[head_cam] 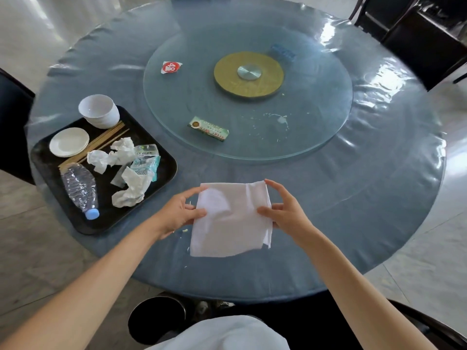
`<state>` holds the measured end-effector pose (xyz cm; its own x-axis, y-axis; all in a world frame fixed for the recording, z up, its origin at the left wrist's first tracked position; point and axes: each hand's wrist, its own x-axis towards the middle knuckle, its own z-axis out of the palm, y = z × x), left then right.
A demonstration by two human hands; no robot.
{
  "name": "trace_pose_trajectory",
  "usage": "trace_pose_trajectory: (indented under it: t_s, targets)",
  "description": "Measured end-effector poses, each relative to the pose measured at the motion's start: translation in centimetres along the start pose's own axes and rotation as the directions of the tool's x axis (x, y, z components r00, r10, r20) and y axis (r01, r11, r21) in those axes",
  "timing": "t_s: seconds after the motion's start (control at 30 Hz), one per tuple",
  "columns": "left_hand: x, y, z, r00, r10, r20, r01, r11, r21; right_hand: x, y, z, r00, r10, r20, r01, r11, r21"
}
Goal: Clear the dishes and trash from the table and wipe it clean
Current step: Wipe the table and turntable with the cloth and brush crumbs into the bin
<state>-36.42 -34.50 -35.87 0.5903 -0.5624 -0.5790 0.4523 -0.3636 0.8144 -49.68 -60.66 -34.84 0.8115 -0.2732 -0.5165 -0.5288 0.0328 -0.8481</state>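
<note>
A folded white cloth (pixel 231 221) is held just above the near part of the round blue table (pixel 366 173). My left hand (pixel 180 210) pinches its left edge and my right hand (pixel 284 210) pinches its right edge. A black tray (pixel 156 173) at the left holds a white bowl (pixel 99 111), a small white plate (pixel 68 142), chopsticks (pixel 101 142), crumpled tissues (pixel 126 188), a tissue pack (pixel 146 160) and a crushed plastic bottle (pixel 79 188). On the glass turntable (pixel 316 117) lie a green wrapper (pixel 208 128), a red-and-white lid (pixel 171 67) and a blue packet (pixel 283 52).
Crumbs and a wet spill (pixel 280 119) mark the turntable's near side, and a few crumbs lie by the cloth. Dark chairs stand at the far right (pixel 417 34) and left (pixel 12 127). A black bin (pixel 156 319) sits on the floor under the table's near edge.
</note>
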Motion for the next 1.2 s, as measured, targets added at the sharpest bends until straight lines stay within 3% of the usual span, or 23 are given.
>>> trace_pose_trajectory:
  t_s: [0.13, 0.3, 0.4, 0.5, 0.6, 0.73, 0.87, 1.0, 1.13, 1.2]
  targets:
    - [0.6, -0.5, -0.2, 0.997, 0.064, -0.052, -0.061, 0.996, 0.064, 0.8, 1.3, -0.4, 0.996, -0.041, -0.074, 0.036, 0.997, -0.074]
    - [1.4, 0.7, -0.6, 0.988, 0.141, -0.067, -0.106, 0.922, 0.374, 1.6, 1.4, -0.3, 0.995, -0.057, -0.083, 0.048, 0.992, -0.114]
    - [2.0, 1.6, -0.7, 0.991, 0.137, -0.008, -0.096, 0.730, 0.676, 2.0, 0.6, 0.3, 1.000, 0.006, 0.004, -0.005, 0.959, -0.284]
    - [3.7, 2.4, 0.2, 0.942, 0.334, -0.008, -0.164, 0.484, 0.860, 2.6, -0.2, 1.8, 0.998, -0.057, 0.011, 0.053, 0.814, -0.578]
    - [5.7, 3.6, 0.1, 0.876, 0.482, 0.002, -0.220, 0.398, 0.891, 4.2, -0.3, 2.3, 0.976, -0.198, -0.095, 0.069, 0.689, -0.722]
    - [8.5, 6.0, -1.7, 0.896, 0.433, 0.094, -0.289, 0.412, 0.864, 7.3, -0.9, 1.4, 0.982, -0.181, -0.060, 0.039, 0.496, -0.867]
    - [11.6, 9.8, -3.2, 0.869, 0.404, 0.287, -0.461, 0.449, 0.765, 10.5, -3.0, 0.3, 0.952, -0.246, 0.180, 0.289, 0.542, -0.789]
    - [15.6, 13.6, -5.1, 0.805, 0.469, 0.363, -0.581, 0.497, 0.645, 14.6, -6.4, -0.1, 0.888, -0.271, 0.372, 0.458, 0.596, -0.660]
    - [20.8, 17.7, -7.5, 0.734, 0.554, 0.394, -0.670, 0.490, 0.558, 20.1, -9.2, -0.1, 0.837, -0.443, 0.321, 0.546, 0.653, -0.525]
    - [23.8, 19.8, -8.5, 0.678, 0.635, 0.371, -0.702, 0.409, 0.583, 23.6, -10.6, 0.0, 0.838, -0.482, 0.256, 0.539, 0.660, -0.523]
